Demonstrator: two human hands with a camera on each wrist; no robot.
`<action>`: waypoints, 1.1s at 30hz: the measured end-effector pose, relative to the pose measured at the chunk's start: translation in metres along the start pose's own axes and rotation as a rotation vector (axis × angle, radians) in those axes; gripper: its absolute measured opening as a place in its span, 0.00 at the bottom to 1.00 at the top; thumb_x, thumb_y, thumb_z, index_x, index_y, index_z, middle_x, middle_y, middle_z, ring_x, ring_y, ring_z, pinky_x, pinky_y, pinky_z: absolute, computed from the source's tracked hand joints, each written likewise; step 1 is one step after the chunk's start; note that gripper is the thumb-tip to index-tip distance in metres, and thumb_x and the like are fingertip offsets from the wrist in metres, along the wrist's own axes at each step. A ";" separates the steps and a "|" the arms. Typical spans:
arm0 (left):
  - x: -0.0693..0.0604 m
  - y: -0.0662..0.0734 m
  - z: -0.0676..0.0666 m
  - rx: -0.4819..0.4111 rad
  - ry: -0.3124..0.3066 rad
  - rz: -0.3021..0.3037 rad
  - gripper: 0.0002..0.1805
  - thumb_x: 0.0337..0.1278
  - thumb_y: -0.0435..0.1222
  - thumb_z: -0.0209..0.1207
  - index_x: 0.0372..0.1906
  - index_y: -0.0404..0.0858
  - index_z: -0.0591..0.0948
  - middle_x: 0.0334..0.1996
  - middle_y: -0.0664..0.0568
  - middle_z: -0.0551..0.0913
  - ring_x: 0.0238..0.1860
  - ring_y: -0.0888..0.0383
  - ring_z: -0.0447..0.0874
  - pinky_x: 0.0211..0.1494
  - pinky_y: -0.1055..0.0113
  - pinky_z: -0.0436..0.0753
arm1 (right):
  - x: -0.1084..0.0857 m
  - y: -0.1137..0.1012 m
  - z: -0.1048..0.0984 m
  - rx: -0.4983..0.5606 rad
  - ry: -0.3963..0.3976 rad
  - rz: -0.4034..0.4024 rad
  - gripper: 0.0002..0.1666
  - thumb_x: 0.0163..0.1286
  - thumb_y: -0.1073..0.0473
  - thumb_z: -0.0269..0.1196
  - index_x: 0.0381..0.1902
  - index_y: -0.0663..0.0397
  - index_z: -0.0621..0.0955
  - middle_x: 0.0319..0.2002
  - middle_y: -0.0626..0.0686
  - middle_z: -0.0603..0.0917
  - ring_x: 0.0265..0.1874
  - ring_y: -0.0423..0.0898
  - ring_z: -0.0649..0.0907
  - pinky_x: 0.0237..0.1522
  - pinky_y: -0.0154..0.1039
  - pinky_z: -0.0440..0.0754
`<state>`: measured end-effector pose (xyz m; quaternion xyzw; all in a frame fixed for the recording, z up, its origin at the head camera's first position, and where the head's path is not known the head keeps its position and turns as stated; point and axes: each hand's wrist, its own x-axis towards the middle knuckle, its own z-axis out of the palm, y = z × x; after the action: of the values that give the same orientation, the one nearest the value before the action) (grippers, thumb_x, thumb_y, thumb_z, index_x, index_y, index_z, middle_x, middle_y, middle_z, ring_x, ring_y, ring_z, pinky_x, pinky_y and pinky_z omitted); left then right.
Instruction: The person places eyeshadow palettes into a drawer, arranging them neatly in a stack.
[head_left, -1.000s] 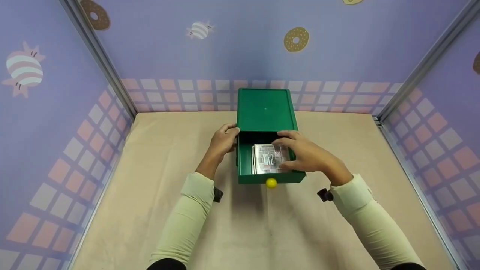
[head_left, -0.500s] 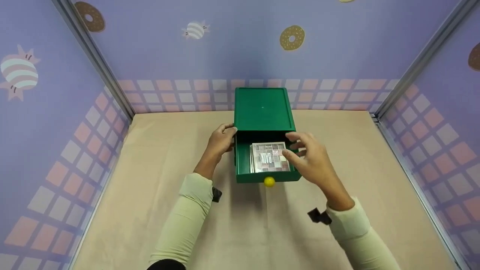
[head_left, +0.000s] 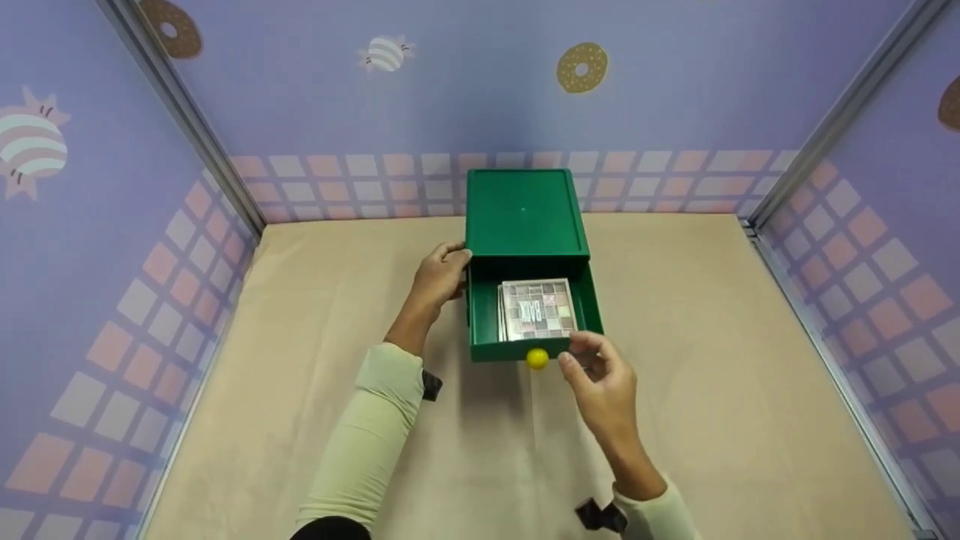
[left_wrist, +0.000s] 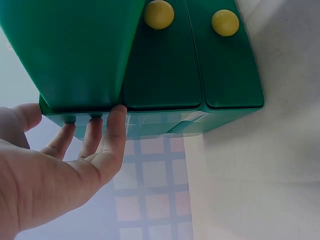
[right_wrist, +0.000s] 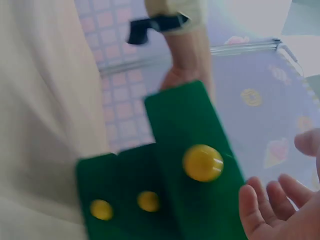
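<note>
A green drawer cabinet (head_left: 525, 214) stands near the back wall with its top drawer (head_left: 496, 352) pulled out. Inside that drawer lies a small stack of flat square eyeshadow palettes (head_left: 538, 309), the upper one showing a grid of coloured pans. A round yellow knob (head_left: 537, 359) sits on the drawer's front. My left hand (head_left: 439, 280) touches the cabinet's left side; in the left wrist view its fingertips (left_wrist: 118, 117) press on the side wall, the thumb at the top edge. Beside the drawer's front right corner is my right hand (head_left: 606, 386), holding nothing, fingers loosely bent.
Two closed lower drawers with yellow knobs (left_wrist: 225, 23) show in the left wrist view. Beige cloth (head_left: 337, 300) covers the table. Purple patterned walls (head_left: 480, 82) with metal corner posts (head_left: 180, 112) stand at the back and both sides.
My right hand has come off the palettes and out of the drawer, moving toward me to the drawer's front corner. The palettes lie fully uncovered. My left hand keeps its place on the cabinet.
</note>
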<state>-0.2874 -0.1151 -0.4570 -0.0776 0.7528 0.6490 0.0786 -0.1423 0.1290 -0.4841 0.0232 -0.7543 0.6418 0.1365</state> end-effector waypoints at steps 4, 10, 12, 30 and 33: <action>0.000 0.001 -0.002 0.001 0.009 0.005 0.26 0.78 0.49 0.48 0.73 0.48 0.71 0.61 0.44 0.79 0.48 0.51 0.85 0.60 0.50 0.81 | -0.009 0.013 0.013 -0.041 0.010 0.063 0.15 0.67 0.63 0.70 0.51 0.59 0.83 0.44 0.59 0.84 0.38 0.46 0.86 0.41 0.30 0.84; -0.001 -0.001 -0.002 0.002 0.011 -0.002 0.25 0.78 0.49 0.48 0.73 0.48 0.71 0.60 0.45 0.80 0.46 0.52 0.85 0.59 0.49 0.81 | -0.014 0.025 0.031 -0.065 0.037 0.096 0.15 0.65 0.60 0.72 0.47 0.58 0.84 0.45 0.59 0.85 0.38 0.49 0.88 0.42 0.30 0.85; -0.001 -0.001 -0.002 -0.003 0.011 -0.005 0.25 0.78 0.49 0.48 0.73 0.48 0.71 0.61 0.45 0.80 0.48 0.51 0.85 0.61 0.47 0.80 | -0.013 0.027 0.035 -0.071 0.064 0.090 0.14 0.64 0.61 0.73 0.46 0.58 0.84 0.44 0.58 0.85 0.37 0.49 0.88 0.41 0.30 0.86; 0.001 -0.001 0.000 -0.001 0.005 -0.007 0.26 0.78 0.50 0.49 0.73 0.49 0.71 0.62 0.45 0.78 0.49 0.50 0.84 0.60 0.49 0.81 | -0.007 0.034 0.047 -0.090 0.177 0.039 0.14 0.60 0.65 0.75 0.42 0.59 0.84 0.41 0.56 0.84 0.36 0.48 0.86 0.40 0.28 0.85; 0.000 -0.001 0.001 -0.008 -0.002 -0.004 0.25 0.78 0.49 0.49 0.73 0.49 0.71 0.61 0.44 0.78 0.48 0.50 0.84 0.63 0.46 0.80 | 0.000 0.033 0.048 -0.103 0.193 0.027 0.13 0.59 0.64 0.75 0.41 0.59 0.84 0.40 0.56 0.84 0.35 0.48 0.86 0.39 0.27 0.84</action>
<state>-0.2874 -0.1141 -0.4585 -0.0789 0.7500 0.6519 0.0802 -0.1582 0.0878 -0.5228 -0.0560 -0.7700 0.6030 0.2008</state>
